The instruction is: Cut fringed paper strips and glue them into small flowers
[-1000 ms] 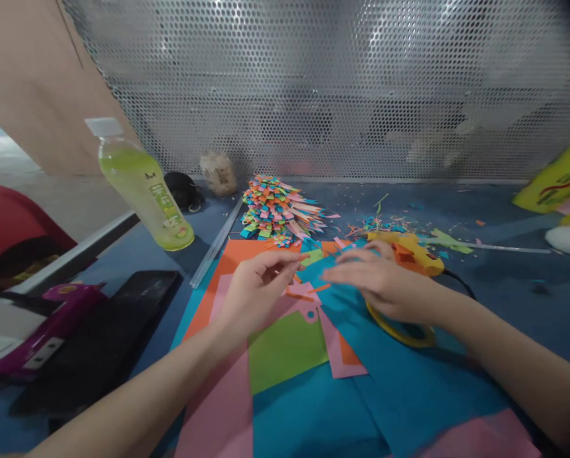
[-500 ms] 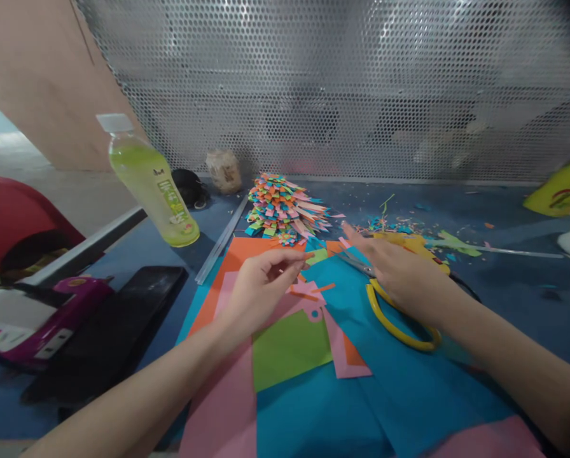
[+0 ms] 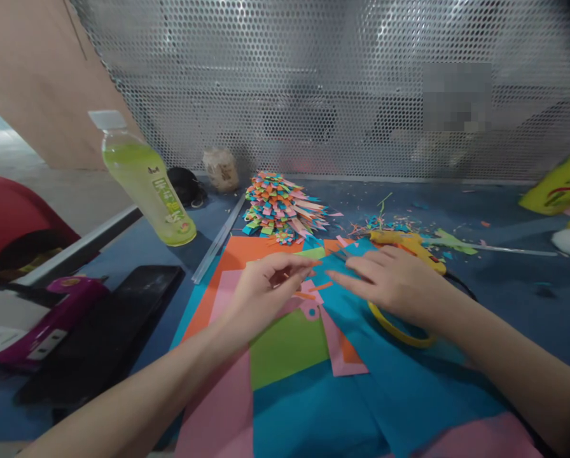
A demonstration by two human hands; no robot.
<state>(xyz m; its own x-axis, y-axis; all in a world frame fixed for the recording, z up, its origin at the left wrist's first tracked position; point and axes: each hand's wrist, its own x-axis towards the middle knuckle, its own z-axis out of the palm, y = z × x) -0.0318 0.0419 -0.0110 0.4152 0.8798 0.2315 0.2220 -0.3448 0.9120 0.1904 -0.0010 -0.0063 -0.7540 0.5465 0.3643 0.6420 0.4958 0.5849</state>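
My left hand (image 3: 268, 286) is closed in a pinch over the coloured paper, with a small orange paper strip (image 3: 317, 262) showing at its fingertips. Opposite it, my right hand (image 3: 385, 277) has its fingers stretched out and apart, holding nothing. Beneath the right hand lie scissors with yellow handles (image 3: 399, 334), partly covered by it. Under both hands are sheets of green paper (image 3: 289, 350), pink paper (image 3: 218, 388) and blue paper (image 3: 313, 413). Small cut strips (image 3: 320, 287) lie between the hands. Just beyond stands a cone of many folded paper pieces (image 3: 278, 207).
A yellow glue gun (image 3: 404, 245) lies behind my right hand, near a heap of paper scraps (image 3: 390, 222). To the left are a drink bottle (image 3: 146, 184), a clear stick (image 3: 218, 238), a black phone (image 3: 108, 331) and a purple power strip (image 3: 65, 312). A perforated metal panel (image 3: 313, 83) closes the back.
My right hand has come down and left toward my left hand, covering more of the scissors. The left hand keeps its pinch, and an orange strip now shows at its tips.
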